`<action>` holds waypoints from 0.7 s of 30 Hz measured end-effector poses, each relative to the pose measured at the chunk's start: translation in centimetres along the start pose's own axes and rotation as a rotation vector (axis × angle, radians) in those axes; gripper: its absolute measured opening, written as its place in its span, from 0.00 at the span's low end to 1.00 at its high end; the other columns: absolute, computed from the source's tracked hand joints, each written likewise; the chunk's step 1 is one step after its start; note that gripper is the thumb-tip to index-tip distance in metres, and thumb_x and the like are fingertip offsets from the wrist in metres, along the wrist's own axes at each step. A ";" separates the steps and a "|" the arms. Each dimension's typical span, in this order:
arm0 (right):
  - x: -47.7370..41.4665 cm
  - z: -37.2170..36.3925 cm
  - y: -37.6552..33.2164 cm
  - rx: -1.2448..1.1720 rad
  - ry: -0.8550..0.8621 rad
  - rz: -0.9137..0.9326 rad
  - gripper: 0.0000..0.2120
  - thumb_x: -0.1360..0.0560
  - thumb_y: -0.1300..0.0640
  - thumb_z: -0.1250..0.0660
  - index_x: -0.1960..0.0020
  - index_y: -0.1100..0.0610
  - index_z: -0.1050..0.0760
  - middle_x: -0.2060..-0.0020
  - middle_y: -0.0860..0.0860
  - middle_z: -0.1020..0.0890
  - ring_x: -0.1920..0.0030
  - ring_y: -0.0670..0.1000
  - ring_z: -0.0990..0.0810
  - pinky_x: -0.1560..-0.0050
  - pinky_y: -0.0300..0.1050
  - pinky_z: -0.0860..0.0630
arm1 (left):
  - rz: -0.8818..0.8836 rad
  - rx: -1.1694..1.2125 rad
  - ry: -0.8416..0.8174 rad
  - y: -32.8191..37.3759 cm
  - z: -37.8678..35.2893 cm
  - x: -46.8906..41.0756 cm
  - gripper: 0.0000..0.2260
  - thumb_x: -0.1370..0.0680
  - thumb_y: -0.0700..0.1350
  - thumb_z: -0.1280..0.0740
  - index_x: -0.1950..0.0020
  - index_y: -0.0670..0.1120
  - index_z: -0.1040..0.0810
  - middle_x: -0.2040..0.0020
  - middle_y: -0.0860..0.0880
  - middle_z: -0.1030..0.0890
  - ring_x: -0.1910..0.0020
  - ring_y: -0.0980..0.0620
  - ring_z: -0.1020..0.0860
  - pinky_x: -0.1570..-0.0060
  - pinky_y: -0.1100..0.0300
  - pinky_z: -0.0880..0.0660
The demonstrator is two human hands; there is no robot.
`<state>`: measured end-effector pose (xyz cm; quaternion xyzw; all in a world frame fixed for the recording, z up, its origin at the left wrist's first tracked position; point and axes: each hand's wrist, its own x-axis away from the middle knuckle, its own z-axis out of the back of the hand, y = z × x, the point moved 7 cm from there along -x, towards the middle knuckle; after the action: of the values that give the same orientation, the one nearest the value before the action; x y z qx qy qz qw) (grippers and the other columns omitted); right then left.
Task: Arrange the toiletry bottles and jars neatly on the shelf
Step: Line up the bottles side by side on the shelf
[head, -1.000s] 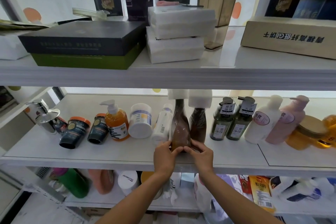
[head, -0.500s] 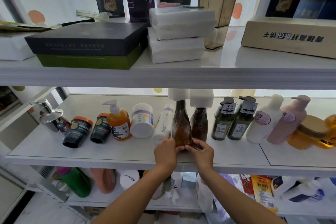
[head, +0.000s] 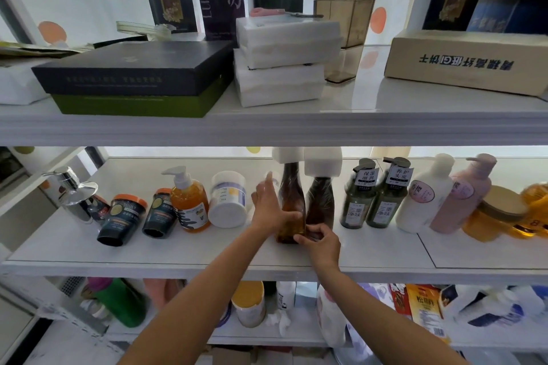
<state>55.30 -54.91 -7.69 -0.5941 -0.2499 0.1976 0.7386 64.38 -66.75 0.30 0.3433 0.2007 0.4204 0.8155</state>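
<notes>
Head view, frame centre. Right hand (head: pixel 320 243): pinching base of amber-brown translucent plastic bottle with white square cap (head: pixel 292 201). Left hand (head: pixel 268 210): lifted off that base since half a second ago, fingers straight, released; bottle judged nearly placed. Bottle: upright, mid-row on white middle shelf (head: pixel 178 249), just beside matching brown bottle (head: pixel 320 201).

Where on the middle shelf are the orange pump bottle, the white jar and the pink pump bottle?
orange pump bottle (head: pixel 189 197): head view, orange body above the label.
white jar (head: pixel 227 213): head view, round white end facing the camera.
pink pump bottle (head: pixel 452 213): head view, body below the round label.
</notes>
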 end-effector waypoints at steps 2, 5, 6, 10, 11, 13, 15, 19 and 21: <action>0.0 0.0 -0.1 0.015 -0.006 0.001 0.11 0.34 0.65 0.24 0.55 0.59 0.23 0.60 0.48 0.20 0.58 0.45 0.22 0.59 0.29 0.29 | 0.005 0.084 -0.104 0.0 -0.8 -0.9 0.47 0.32 0.44 0.23 0.23 0.47 0.52 0.25 0.46 0.42 0.26 0.44 0.43 0.28 0.49 0.41; -0.2 0.0 -0.4 0.053 -0.017 0.011 0.11 0.34 0.63 0.24 0.55 0.58 0.24 0.59 0.49 0.20 0.57 0.47 0.22 0.59 0.29 0.30 | 0.039 0.189 -0.151 -0.8 -1.8 -1.3 0.32 0.31 0.39 0.25 0.31 0.46 0.36 0.36 0.45 0.27 0.35 0.44 0.28 0.39 0.53 0.27; -0.2 0.1 -0.6 0.072 -0.016 0.013 0.11 0.34 0.62 0.24 0.55 0.58 0.25 0.60 0.49 0.20 0.58 0.48 0.22 0.60 0.30 0.30 | 0.045 0.224 -0.139 -1.0 -1.8 -1.5 0.28 0.31 0.38 0.25 0.34 0.45 0.33 0.40 0.45 0.25 0.38 0.45 0.26 0.44 0.55 0.25; -0.6 0.1 -1.0 0.161 -0.015 0.024 0.12 0.34 0.58 0.23 0.55 0.56 0.25 0.60 0.50 0.20 0.58 0.49 0.21 0.59 0.35 0.28 | 0.021 0.254 -0.144 -0.9 -1.5 -2.0 0.26 0.30 0.37 0.26 0.36 0.44 0.32 0.41 0.46 0.24 0.45 0.50 0.27 0.49 0.59 0.26; -0.7 0.1 -1.0 0.182 -0.016 0.026 0.13 0.33 0.58 0.24 0.54 0.56 0.25 0.60 0.50 0.20 0.58 0.49 0.21 0.56 0.37 0.27 | 0.014 0.243 -0.143 -0.8 -1.5 -2.1 0.26 0.30 0.37 0.26 0.36 0.45 0.32 0.41 0.46 0.25 0.45 0.50 0.28 0.48 0.58 0.26; -0.9 -0.1 -1.0 0.222 -0.015 0.017 0.13 0.33 0.57 0.24 0.53 0.56 0.25 0.59 0.49 0.20 0.57 0.49 0.21 0.54 0.39 0.26 | 0.003 0.227 -0.134 -0.9 -1.6 -2.2 0.26 0.29 0.37 0.26 0.35 0.45 0.33 0.41 0.46 0.25 0.45 0.50 0.28 0.45 0.56 0.26; -1.0 -0.1 -1.1 0.264 -0.007 0.005 0.14 0.32 0.56 0.24 0.51 0.57 0.24 0.59 0.49 0.21 0.57 0.49 0.22 0.54 0.39 0.27 | -0.008 0.223 -0.115 -1.1 -1.7 -2.3 0.26 0.30 0.38 0.26 0.35 0.45 0.33 0.40 0.46 0.25 0.43 0.48 0.27 0.44 0.54 0.25; -1.0 -0.2 -1.1 0.309 0.009 -0.024 0.15 0.32 0.55 0.25 0.49 0.58 0.24 0.57 0.50 0.20 0.57 0.48 0.23 0.52 0.40 0.27 | -0.015 0.220 -0.096 -1.5 -1.9 -2.3 0.28 0.30 0.38 0.25 0.35 0.46 0.34 0.40 0.46 0.25 0.43 0.49 0.27 0.43 0.54 0.24; -1.0 -0.3 -1.0 0.338 0.010 -0.025 0.15 0.32 0.54 0.25 0.49 0.58 0.24 0.56 0.50 0.19 0.57 0.48 0.24 0.53 0.40 0.28 | -0.025 0.236 -0.089 -1.6 -1.9 -2.2 0.28 0.31 0.38 0.25 0.35 0.47 0.34 0.41 0.47 0.25 0.45 0.51 0.27 0.47 0.58 0.25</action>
<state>54.64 -55.94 -6.89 -0.4593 -0.2169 0.2245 0.8316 62.86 -68.45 -2.08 0.4528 0.2166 0.3678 0.7828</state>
